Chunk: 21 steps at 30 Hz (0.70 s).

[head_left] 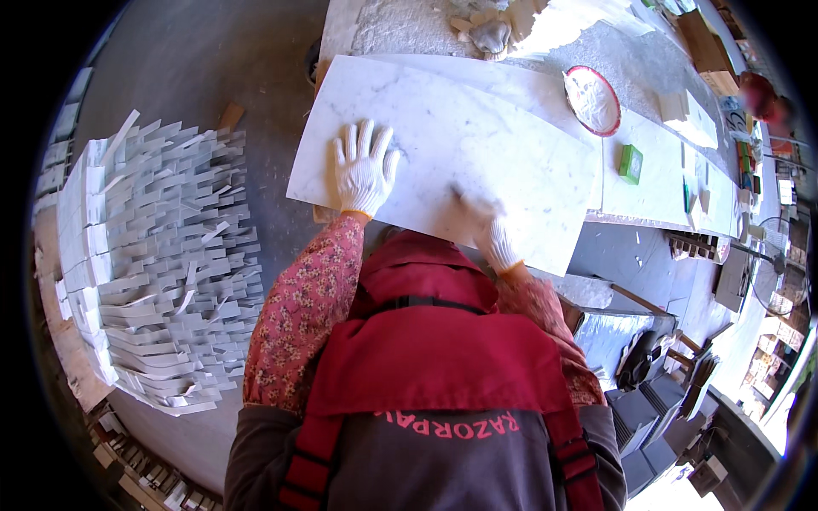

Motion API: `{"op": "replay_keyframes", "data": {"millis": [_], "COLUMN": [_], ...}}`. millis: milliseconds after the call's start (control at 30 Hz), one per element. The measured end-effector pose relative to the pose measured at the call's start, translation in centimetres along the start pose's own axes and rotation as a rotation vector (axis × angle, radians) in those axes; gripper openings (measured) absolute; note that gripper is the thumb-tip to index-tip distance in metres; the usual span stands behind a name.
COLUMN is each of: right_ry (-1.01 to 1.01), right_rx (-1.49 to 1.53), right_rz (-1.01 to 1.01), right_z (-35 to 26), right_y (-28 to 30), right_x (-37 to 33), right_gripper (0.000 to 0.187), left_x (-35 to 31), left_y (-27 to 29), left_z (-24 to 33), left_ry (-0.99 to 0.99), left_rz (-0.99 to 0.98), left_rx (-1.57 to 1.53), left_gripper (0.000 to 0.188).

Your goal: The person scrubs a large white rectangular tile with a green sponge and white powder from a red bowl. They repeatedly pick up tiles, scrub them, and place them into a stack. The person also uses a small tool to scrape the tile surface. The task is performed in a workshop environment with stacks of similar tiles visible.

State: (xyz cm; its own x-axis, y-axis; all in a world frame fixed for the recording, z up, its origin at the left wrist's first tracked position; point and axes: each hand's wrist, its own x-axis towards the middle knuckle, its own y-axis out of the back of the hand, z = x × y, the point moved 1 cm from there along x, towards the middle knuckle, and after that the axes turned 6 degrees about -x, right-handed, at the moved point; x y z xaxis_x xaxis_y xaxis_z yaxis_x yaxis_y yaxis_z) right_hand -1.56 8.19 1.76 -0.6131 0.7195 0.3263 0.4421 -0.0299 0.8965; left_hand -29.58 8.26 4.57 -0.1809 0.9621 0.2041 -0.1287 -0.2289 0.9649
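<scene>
A white marble slab with faint grey veins lies across the bench in front of me. My left hand, in a white knit glove, rests flat on the slab's left part with its fingers spread. Over the near right part of the slab is my right hand, gloved the same way and smeared by motion. Its fingers look drawn together around a small dark thing, too blurred to name. Another pale slab shows beneath the far edge of the top one.
At the right, a red-rimmed round basket with white contents and a green box sit on the bench. Grey-white gloves or rags lie at the far side. A large stack of thin pale strips stands on the left.
</scene>
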Motion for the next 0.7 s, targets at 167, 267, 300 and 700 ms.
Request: {"op": "replay_keyframes", "data": {"millis": [167, 267, 300, 700], "right_ry": [-0.578, -0.684, -0.668, -0.378], "right_rx": [0.527, 0.494, 0.456, 0.009], "right_rz": [-0.345, -0.187, -0.132, 0.068], "right_z": [-1.3, 0.2, 0.5, 2.0], "right_y": [6.5, 6.0, 6.2, 3.5], "right_x": [-2.1, -5.4, -5.6, 4.9], "right_gripper": [0.035, 0.031, 0.03, 0.031], "left_x": [1.0, 3.8, 4.7, -11.0], "left_y": [-1.6, -2.4, -2.8, -3.2], "left_z": [-0.9, -0.3, 0.7, 8.2], "left_ry": [-0.131, -0.181, -0.193, -0.951], "left_rz": [0.125, 0.085, 0.069, -0.485], "left_rx": [0.026, -0.038, -0.077, -0.738], "left_gripper": [0.049, 0.052, 0.053, 0.046]}}
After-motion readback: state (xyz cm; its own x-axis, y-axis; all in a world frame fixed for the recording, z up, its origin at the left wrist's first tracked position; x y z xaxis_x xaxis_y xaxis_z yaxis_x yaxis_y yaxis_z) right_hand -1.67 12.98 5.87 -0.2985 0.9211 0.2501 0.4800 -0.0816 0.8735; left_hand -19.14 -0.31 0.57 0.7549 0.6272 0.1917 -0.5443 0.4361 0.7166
